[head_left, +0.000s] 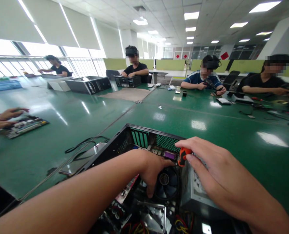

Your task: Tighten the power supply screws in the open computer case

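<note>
An opened black computer case (156,132) lies in front of me with its inside facing up. My left hand (151,165) reaches into it, thumb and fingers on either side of the upper left edge of a round black cooling fan (167,183). Between the thumb and fingers of my right hand (205,162) is the handle of an orange and black screwdriver (183,156), held upright just above and right of the fan. Its shaft and tip are hidden. Beneath my right hand sits a grey metal power supply (195,190). A purple connector (169,155) shows beyond the fan.
Coloured cables (183,224) bunch at the near end of the case. Black cables (86,143) lie left of it on the green table (144,113). Another person's hands (7,117) touch a circuit board (27,126) at left. Several people work across the table.
</note>
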Action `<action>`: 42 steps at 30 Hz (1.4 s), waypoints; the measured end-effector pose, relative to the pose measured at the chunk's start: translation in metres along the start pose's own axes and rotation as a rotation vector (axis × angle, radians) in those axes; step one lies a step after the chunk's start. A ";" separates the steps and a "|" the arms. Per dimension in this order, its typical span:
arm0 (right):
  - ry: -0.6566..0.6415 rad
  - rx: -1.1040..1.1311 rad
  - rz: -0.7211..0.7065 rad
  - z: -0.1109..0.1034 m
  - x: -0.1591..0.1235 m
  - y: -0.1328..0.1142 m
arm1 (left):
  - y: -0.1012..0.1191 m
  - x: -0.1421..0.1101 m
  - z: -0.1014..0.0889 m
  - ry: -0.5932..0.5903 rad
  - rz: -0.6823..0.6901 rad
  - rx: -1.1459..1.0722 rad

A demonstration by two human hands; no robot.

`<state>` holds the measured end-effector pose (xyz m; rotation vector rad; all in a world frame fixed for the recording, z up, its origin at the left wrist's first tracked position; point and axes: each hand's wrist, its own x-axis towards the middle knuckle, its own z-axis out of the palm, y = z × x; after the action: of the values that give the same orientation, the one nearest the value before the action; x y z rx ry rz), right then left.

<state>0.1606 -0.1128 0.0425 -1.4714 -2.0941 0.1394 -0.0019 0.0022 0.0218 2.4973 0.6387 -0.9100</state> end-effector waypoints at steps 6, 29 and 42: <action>-0.010 0.002 0.010 -0.001 0.002 -0.001 | -0.003 0.001 0.002 0.023 0.022 0.004; -0.043 0.097 0.127 -0.001 0.001 -0.011 | 0.002 0.001 0.001 0.036 0.029 0.000; -0.085 0.134 0.218 0.001 0.005 -0.017 | -0.019 0.012 -0.011 -0.016 0.190 0.025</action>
<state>0.1449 -0.1143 0.0501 -1.6328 -1.9428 0.4238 0.0013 0.0261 0.0177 2.5184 0.3788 -0.8711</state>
